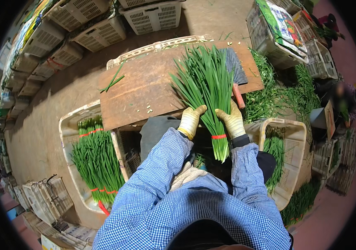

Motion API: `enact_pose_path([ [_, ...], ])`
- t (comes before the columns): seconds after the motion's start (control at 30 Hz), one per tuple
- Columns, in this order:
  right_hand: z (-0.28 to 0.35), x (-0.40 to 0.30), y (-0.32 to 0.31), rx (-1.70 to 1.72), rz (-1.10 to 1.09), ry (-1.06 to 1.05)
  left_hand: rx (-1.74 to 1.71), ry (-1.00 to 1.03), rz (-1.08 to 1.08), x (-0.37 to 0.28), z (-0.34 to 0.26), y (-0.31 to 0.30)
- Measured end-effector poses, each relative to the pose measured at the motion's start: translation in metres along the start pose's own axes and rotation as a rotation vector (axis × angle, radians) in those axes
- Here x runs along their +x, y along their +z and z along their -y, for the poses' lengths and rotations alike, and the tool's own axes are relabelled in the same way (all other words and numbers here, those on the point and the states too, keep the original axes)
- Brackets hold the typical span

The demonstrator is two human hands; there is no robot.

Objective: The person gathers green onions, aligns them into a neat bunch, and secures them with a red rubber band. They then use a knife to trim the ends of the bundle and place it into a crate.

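A bunch of green Chinese chives (210, 84) lies between my gloved hands, its leaves fanned over a wooden board (140, 84). A red band (218, 137) circles the pale stem ends, which point towards me. My left hand (192, 121) grips the bunch from its left side, thumb against the leaves. On the other side my right hand (231, 120) closes around it. Both gloves are whitish and stained yellow. Beside the bunch, partly under its leaves, rests a cleaver with a broad dark blade (235, 67) and a reddish handle (238, 96).
At left a plastic crate (65, 150) holds several banded chive bunches (98, 159). Another crate (300, 162) with chives stands at right. Loose leaves (262, 93) heap beyond the board's right edge. Stacked crates (99, 34) line the back left. A person (345, 103) sits at far right.
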State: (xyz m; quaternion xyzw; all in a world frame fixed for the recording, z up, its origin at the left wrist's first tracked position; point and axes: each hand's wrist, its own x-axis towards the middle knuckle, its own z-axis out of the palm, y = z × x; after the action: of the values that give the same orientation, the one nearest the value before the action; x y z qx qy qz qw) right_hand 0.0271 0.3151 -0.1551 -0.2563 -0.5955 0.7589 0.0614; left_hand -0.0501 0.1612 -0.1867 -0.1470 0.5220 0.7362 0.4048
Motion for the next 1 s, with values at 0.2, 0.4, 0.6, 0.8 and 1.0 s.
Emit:
enact_pose_path([
  [0.2, -0.003, 0.002, -0.001, 0.032, 0.112, -0.005, -0.039, 0.144, -0.046, -0.001, 0.003, 0.003],
  [0.4, -0.012, 0.001, 0.012, -0.212, 0.071, -0.106, 0.009, 0.276, -0.075, 0.004, 0.013, 0.007],
  [0.6, -0.008, 0.004, -0.002, 0.062, 0.041, 0.051, 0.016, 0.014, -0.097, -0.012, -0.011, 0.011],
  [0.8, -0.016, 0.007, -0.002, -0.094, 0.000, 0.007, 0.215, 0.400, -0.127, 0.007, -0.007, -0.012],
  [1.0, -0.018, 0.009, -0.003, -0.166, -0.018, -0.049, 0.650, 1.122, -0.339, -0.014, -0.051, -0.014],
])
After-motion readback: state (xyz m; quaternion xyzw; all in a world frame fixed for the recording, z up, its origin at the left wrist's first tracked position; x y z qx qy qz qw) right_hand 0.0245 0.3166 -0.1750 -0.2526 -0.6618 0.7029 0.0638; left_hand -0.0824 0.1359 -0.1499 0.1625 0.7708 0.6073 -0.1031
